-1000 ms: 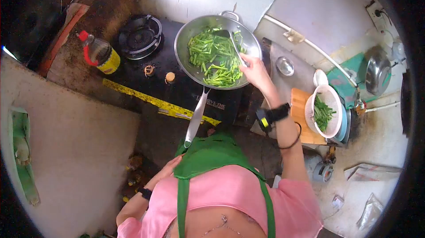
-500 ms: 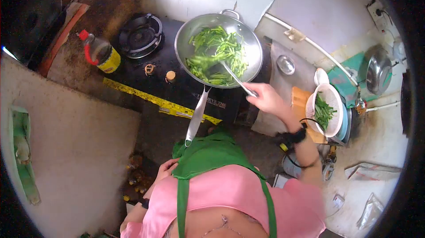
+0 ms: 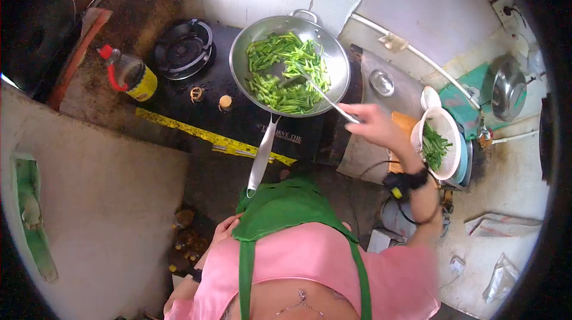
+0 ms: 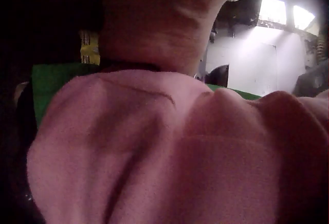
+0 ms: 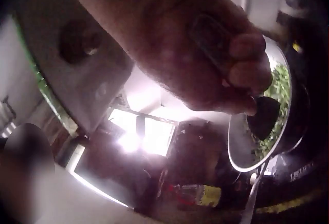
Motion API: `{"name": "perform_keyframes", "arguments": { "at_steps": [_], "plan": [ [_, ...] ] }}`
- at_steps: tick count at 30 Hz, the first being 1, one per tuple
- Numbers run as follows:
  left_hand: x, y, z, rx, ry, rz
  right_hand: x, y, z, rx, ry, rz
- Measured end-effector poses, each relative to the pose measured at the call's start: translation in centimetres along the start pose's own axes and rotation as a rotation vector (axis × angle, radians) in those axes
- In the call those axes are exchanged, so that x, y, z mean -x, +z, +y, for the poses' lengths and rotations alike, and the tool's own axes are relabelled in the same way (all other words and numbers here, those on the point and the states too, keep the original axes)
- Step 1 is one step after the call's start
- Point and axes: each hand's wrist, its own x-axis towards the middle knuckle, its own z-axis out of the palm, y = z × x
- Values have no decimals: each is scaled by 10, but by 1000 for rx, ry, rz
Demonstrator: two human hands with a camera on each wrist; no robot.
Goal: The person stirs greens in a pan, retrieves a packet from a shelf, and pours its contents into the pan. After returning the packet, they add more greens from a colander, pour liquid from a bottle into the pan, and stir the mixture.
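Note:
A steel wok [image 3: 338, 75] with a long handle sits on the stove, its chopped green vegetables [image 3: 289, 96] spread in a ring around a bare patch. My right hand [image 3: 375, 124] grips the end of a spatula [image 3: 326, 97], just right of the wok. The spatula's blade dips among the vegetables; in the right wrist view the dark blade [image 5: 264, 118] shows against the wok. At the waist, my left hand [image 3: 225, 227] rests against the side of the green apron [image 3: 292, 210], its fingers partly hidden. The left wrist view shows mostly pink shirt [image 4: 154, 142] and forearm.
The wok's handle [image 3: 262, 156] points toward the body. Left on the stove are a second burner [image 3: 183, 49], a small corked bottle [image 3: 225, 102] and a yellow-labelled bottle [image 3: 143, 84]. A white colander [image 3: 417, 135] with greens and a small metal bowl [image 3: 381, 83] stand at right.
My right hand has moved right and toward the body with the spatula, whose blade has swept from the wok's far side toward its middle. The vegetables have shifted. The left hand stays at the apron.

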Motion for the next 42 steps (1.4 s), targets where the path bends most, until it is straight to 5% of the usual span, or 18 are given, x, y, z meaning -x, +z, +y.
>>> {"name": "perform_keyframes", "arguments": {
  "at_steps": [6, 8, 13, 16, 17, 20, 23, 27, 30, 32, 35, 38, 39, 40, 42],
  "plan": [
    [-4, -3, -5, -55, -45, 65, 40, -33, -24, 223, 324, -195],
    [-8, -5, -4, -81, -46, 47, 18, 4, 20, -19, 75, -110],
    [-1, 0, 7, -141, -4, 27, -39, 45, 27, -80, -91, 226],
    [4, -5, 10, -139, -83, 54, -61, 63, 17, -183, 5, 185],
    [3, -10, 4, -178, -34, 38, -62, 75, 29, -96, -190, 233],
    [14, -14, -4, -186, 8, 28, -21, 64, 2, 311, 35, 108],
    [22, -20, -6, -138, -22, 36, -1, 38, 15, 311, 135, 141],
    [26, -27, -20, -131, -16, 19, -4, 33, 36, 120, 22, 358],
    [39, -15, -11, -122, -27, 47, -7, 55, 30, -13, 142, 265],
    [49, -8, -15, -149, -28, 92, -3, 45, 11, -212, 401, 107],
    [56, 2, -35, -197, 36, 169, 5, 44, 13, -87, 131, 200],
    [65, 21, -64, 34, 129, 199, -10, 60, 42, 118, 117, 155],
    [75, 43, -50, -114, 28, 289, -13, 61, 30, 219, 186, 142],
    [80, 59, -45, -256, -80, 377, -21, 70, 47, 205, 62, 220],
    [80, 58, -94, -58, -94, 341, -30, 77, 64, 240, 0, 253]
  ]
}}
